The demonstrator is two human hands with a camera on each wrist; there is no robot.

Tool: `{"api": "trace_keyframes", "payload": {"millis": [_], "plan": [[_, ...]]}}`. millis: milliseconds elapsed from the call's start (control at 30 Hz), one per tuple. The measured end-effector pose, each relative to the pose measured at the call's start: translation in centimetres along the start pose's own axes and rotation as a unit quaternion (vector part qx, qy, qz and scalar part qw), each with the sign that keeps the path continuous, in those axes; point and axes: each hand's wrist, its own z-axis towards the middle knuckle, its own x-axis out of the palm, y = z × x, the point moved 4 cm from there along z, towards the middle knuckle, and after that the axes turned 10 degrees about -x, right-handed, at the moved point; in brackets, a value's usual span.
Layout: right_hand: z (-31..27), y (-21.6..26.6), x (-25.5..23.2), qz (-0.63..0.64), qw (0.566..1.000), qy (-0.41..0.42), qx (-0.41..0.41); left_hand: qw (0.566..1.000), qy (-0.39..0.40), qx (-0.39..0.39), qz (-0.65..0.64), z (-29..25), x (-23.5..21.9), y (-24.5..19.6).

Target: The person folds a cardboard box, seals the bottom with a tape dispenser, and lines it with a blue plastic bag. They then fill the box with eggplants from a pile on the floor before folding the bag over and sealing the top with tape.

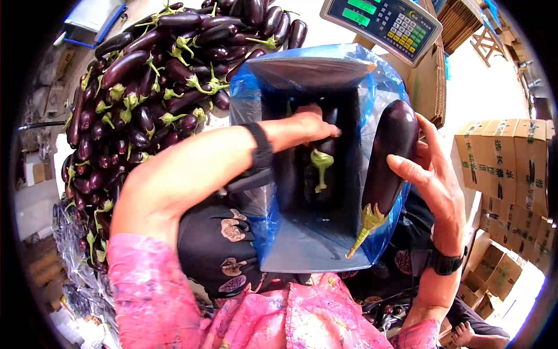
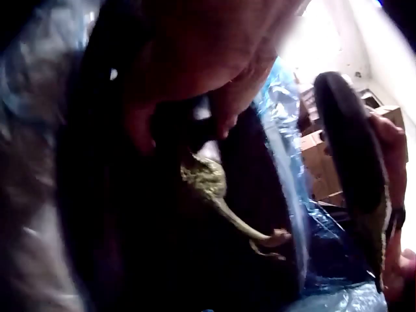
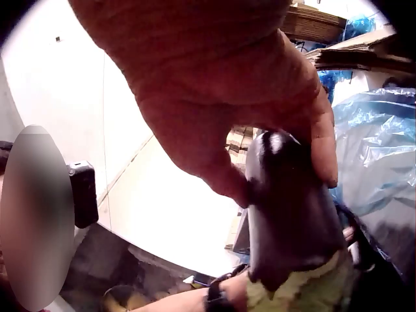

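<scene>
Eggplant [image 1: 390,157] sits in the right hand [image 1: 431,170], grasped with the thumb across its upper face and fingers behind, at the 3 o'clock edge of the box [image 1: 308,250] with its blue plastic liner [image 1: 383,75]. The left hand [image 1: 315,124] reaches down inside the box; its thumb and fingers straddle a second eggplant [image 1: 321,160] and seem to grasp it, though shadow hides the contact.

Done well, this step probably calls for the left hand to settle the second eggplant snugly before letting go, lowering rather than dropping it, so that the glossy skin escapes bruising. The right hand does best with a light, steady hold, clear of the liner, whose loose plastic could snag the stem.

Seen from the head, the right hand's eggplant has its long axis from 1 o'clock, the blunt end, to 7 o'clock, the stem. The second eggplant's stem points to 6 o'clock; its blunt end is hidden, so a 12-to-6 axis is only likely.
</scene>
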Motion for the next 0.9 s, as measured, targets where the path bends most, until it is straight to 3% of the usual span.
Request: {"api": "trace_keyframes", "payload": {"millis": [33, 67, 200, 300, 367, 433, 500, 567, 667, 767, 833, 900], "plan": [[-0.1, -0.2, -0.1, 0.005, 1.0, -0.005, -0.007, 1.0, -0.017, -0.021, -0.014, 2.5, 1.7, 0.4], [0.0, -0.4, -0.3, -0.016, 1.0, -0.009, -0.018, 0.99, -0.104, 0.001, 0.093, 2.7, 1.9, -0.9], [-0.1, -0.8, -0.2, -0.052, 0.998, -0.014, -0.022, 0.999, -0.032, -0.041, -0.007, 3.2, 2.1, -0.4], [-0.3, -0.9, 0.1, -0.05, 0.998, -0.011, -0.023, 0.996, -0.052, 0.043, -0.065, 2.7, 1.9, 0.4], [-0.2, -0.8, 0.6, -0.063, 0.998, -0.006, -0.02, 0.985, -0.07, 0.158, 0.026, 1.9, -0.2, -0.1], [0.1, -1.0, 1.7, -0.057, 0.998, 0.001, -0.025, 0.983, 0.115, 0.134, -0.051, -3.2, -3.3, -1.8], [0.6, -1.2, 2.9, -0.049, 0.998, 0.016, -0.021, 0.94, 0.256, 0.181, -0.139, -7.6, -5.5, -2.4], [1.4, -2.3, 4.0, -0.153, 0.986, 0.038, -0.046, 0.918, 0.266, 0.242, -0.166, -9.6, -6.4, -2.0], [2.4, -2.5, 5.9, -0.233, 0.967, 0.052, -0.088, 0.93, 0.224, 0.233, -0.175, -11.2, -6.7, -1.0], [2.7, -2.0, 7.6, -0.055, 0.994, 0.097, 0.0, 0.955, 0.149, 0.241, -0.092, -10.9, -6.8, -0.9], [2.3, -1.6, 7.9, 0.014, 0.992, 0.121, -0.009, 0.962, 0.107, 0.236, -0.086, -10.9, -7.7, -0.6], [2.6, -1.5, 7.4, 0.068, 0.986, 0.15, -0.002, 0.954, 0.054, 0.283, -0.084, -11.9, -9.1, -0.9]]}}
